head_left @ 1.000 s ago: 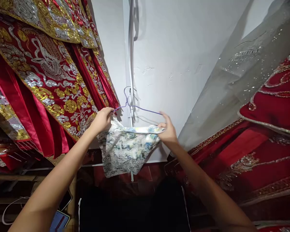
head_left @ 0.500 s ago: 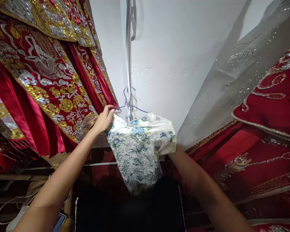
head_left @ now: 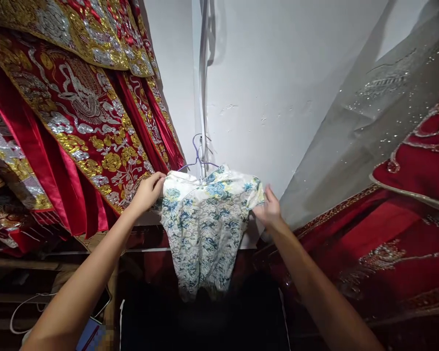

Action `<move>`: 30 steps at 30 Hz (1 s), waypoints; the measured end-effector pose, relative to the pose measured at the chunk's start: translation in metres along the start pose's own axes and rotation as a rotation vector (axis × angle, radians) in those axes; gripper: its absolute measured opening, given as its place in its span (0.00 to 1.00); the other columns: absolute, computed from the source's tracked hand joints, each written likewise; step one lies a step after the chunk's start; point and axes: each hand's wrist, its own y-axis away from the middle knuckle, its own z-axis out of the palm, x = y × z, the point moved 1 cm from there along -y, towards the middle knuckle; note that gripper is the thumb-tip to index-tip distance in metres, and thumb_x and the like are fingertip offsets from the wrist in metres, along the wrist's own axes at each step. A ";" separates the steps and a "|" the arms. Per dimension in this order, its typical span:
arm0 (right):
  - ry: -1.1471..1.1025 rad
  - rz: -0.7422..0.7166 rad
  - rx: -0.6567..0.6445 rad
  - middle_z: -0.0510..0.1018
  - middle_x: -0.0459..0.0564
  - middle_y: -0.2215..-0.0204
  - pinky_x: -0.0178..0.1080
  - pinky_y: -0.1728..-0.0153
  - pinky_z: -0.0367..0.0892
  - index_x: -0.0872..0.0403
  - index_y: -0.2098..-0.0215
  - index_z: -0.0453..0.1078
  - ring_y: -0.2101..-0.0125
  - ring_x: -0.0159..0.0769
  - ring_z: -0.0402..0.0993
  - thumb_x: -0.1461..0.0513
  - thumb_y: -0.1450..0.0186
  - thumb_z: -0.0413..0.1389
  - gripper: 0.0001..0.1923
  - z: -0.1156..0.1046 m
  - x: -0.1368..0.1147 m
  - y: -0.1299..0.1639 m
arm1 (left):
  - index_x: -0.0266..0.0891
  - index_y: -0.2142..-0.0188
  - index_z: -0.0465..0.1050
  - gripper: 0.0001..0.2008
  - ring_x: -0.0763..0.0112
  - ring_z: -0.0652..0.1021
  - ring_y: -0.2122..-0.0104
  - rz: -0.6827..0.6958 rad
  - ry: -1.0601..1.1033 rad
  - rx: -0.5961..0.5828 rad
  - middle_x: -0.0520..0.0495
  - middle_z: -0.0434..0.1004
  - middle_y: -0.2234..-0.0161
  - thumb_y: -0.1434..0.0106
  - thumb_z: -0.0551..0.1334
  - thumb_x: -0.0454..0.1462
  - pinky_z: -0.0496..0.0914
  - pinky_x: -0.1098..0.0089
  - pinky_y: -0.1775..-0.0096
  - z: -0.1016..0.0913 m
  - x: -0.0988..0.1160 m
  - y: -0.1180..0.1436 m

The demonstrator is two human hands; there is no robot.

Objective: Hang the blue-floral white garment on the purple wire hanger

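A short-sleeved floral blouse (head_left: 208, 219), white with blue and yellow flowers, hangs on a thin purple hanger (head_left: 196, 155) in front of me. The hanger's hook is at a white upright rail. My left hand (head_left: 149, 192) pinches the blouse at its left shoulder edge, thumb and index finger together. At the opposite side, my right hand (head_left: 269, 208) is at the cuff of the other sleeve, which stretches outward. One finger points up beside the cuff, and the rest are partly hidden by the fabric.
Red garments with gold and silver sequins (head_left: 95, 122) hang at the left. A sheer greyish sparkly fabric (head_left: 354, 112) and red beaded garments (head_left: 398, 209) hang at the right. The white rail (head_left: 204, 73) runs up the white wall. A white cable (head_left: 20, 312) lies at lower left.
The blouse now faces me more squarely, its front spread wider. My left hand has moved left and down along the shoulder; my right hand has come into sight at the cuff.
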 end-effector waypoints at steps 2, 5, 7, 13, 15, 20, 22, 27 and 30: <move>-0.028 0.012 0.038 0.79 0.55 0.55 0.52 0.51 0.72 0.50 0.49 0.72 0.49 0.52 0.75 0.41 0.39 0.55 0.29 -0.005 -0.021 -0.008 | 0.40 0.55 0.70 0.17 0.64 0.76 0.64 -0.008 0.037 0.006 0.47 0.78 0.62 0.30 0.50 0.47 0.66 0.69 0.61 0.003 0.004 -0.004; -0.023 -0.023 -0.009 0.78 0.53 0.52 0.50 0.48 0.71 0.49 0.49 0.71 0.46 0.49 0.72 0.45 0.37 0.56 0.25 0.014 -0.059 -0.014 | 0.41 0.49 0.68 0.19 0.62 0.76 0.56 -0.025 0.147 0.045 0.44 0.76 0.52 0.32 0.53 0.48 0.68 0.67 0.57 0.008 0.012 -0.019; -0.032 -0.054 -0.085 0.77 0.53 0.50 0.49 0.48 0.71 0.49 0.47 0.70 0.46 0.47 0.72 0.45 0.35 0.53 0.25 0.039 -0.083 -0.005 | 0.40 0.46 0.66 0.21 0.61 0.75 0.52 -0.041 0.242 0.057 0.43 0.74 0.49 0.33 0.56 0.49 0.68 0.66 0.54 0.012 0.015 -0.030; 0.163 0.023 -1.014 0.78 0.53 0.52 0.50 0.50 0.72 0.50 0.46 0.74 0.50 0.49 0.75 0.49 0.43 0.65 0.29 0.081 -0.107 0.058 | 0.37 0.54 0.72 0.19 0.62 0.76 0.57 0.010 0.352 -0.006 0.42 0.77 0.56 0.32 0.55 0.49 0.70 0.62 0.52 0.021 0.010 -0.028; 0.318 0.034 -1.126 0.75 0.53 0.46 0.52 0.45 0.68 0.48 0.43 0.72 0.45 0.51 0.71 0.50 0.42 0.64 0.30 0.078 -0.093 0.066 | 0.38 0.54 0.74 0.19 0.59 0.75 0.50 0.058 0.372 -0.057 0.41 0.76 0.53 0.31 0.53 0.49 0.67 0.59 0.46 0.023 0.013 -0.015; 0.847 -0.289 -0.525 0.42 0.56 0.28 0.60 0.34 0.43 0.46 0.27 0.39 0.31 0.59 0.40 0.51 0.51 0.70 0.63 0.081 -0.029 0.054 | 0.42 0.47 0.73 0.19 0.57 0.68 0.40 0.167 0.506 -0.298 0.43 0.72 0.43 0.30 0.53 0.47 0.58 0.56 0.37 0.022 0.048 0.015; 0.972 -0.477 -0.397 0.37 0.57 0.28 0.61 0.33 0.32 0.48 0.27 0.31 0.30 0.59 0.33 0.52 0.51 0.69 0.66 0.093 -0.009 0.052 | 0.42 0.45 0.72 0.20 0.58 0.71 0.42 0.204 0.580 -0.402 0.43 0.72 0.43 0.29 0.54 0.46 0.61 0.57 0.38 0.020 0.069 0.022; 0.996 -0.783 -0.293 0.55 0.58 0.35 0.64 0.35 0.40 0.49 0.28 0.36 0.33 0.61 0.46 0.54 0.45 0.62 0.55 0.108 -0.004 0.051 | 0.42 0.42 0.71 0.21 0.56 0.73 0.44 0.237 0.751 -0.597 0.41 0.72 0.43 0.32 0.59 0.44 0.61 0.57 0.39 0.013 0.098 0.028; 1.012 -0.712 -0.297 0.63 0.58 0.43 0.59 0.40 0.56 0.48 0.29 0.45 0.42 0.59 0.59 0.52 0.48 0.64 0.54 0.093 -0.018 0.044 | 0.46 0.38 0.65 0.30 0.53 0.73 0.43 0.039 0.964 -0.537 0.40 0.71 0.42 0.39 0.68 0.41 0.64 0.54 0.40 0.008 0.077 0.030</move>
